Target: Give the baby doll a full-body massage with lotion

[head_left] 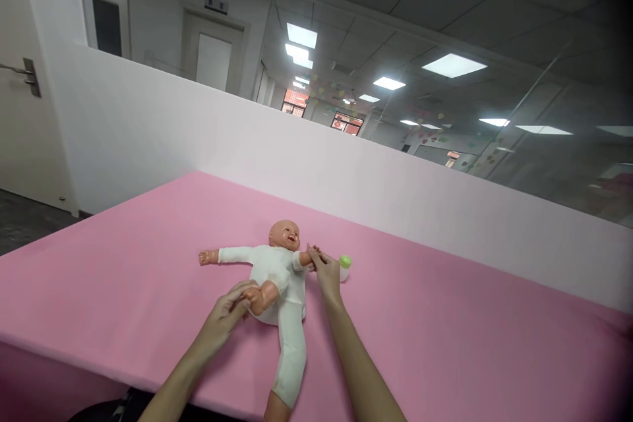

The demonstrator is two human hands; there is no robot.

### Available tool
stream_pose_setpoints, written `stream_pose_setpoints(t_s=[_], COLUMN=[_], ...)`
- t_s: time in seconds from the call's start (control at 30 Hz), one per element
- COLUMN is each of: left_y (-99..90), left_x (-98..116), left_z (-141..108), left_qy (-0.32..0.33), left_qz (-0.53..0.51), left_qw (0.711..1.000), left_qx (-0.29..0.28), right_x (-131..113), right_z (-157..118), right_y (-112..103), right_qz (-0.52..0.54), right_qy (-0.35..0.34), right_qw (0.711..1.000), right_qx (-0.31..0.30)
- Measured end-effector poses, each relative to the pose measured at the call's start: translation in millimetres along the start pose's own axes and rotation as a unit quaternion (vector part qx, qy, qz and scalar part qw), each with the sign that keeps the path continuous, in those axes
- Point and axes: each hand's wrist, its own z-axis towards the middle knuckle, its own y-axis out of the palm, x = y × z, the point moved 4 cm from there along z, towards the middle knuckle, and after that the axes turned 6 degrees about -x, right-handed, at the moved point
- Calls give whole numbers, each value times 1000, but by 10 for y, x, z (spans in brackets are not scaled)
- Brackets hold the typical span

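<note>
A baby doll (pixel 267 264) with a white cloth body lies on its back on the pink table (pixel 425 336), its head toward the wall. My left hand (pixel 228 308) is closed around the foot of one bent leg, which is folded up over the doll's belly. With my right hand (pixel 324 271) I grip the doll's hand on the right side, that arm being bent. The doll's other arm stretches out to the left. Its other leg lies straight toward me, the foot cut off by the frame's lower edge. Just right of my right hand stands a small bottle with a green cap (pixel 345 262).
A low white wall (pixel 316 158) runs along the table's far side, with glass above it. At the left is a door (pixel 30 92) with a metal handle. The table's near edge crosses the lower left.
</note>
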Motion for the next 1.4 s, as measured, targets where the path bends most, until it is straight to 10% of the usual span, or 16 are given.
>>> stream_pose_setpoints(t_s=[0.23,0.47,0.8,1.03,1.4], left_y=[-600,-808,-323,80,-601], left_x=[-217,-431,78,-124,-247], left_z=[-804,-1285,-315,167,-840], left_qy=[-77,-116,-8,-10,-66], left_qz=[58,58,45,-9,72], left_qw=[991,982,998,1000,994], left_qx=[91,141,50,-16,44], right_x=[437,907,-36,48,431], right_z=[10,-237,-26,-174,-70], right_y=[-908,-1144,-283,291,-881], right_qz=[150,207,39,-28,130], right_qy=[95,169,1,-26,91], right_qw=[968,932,998,998,974], right_qx=[180,245,49,-48,161])
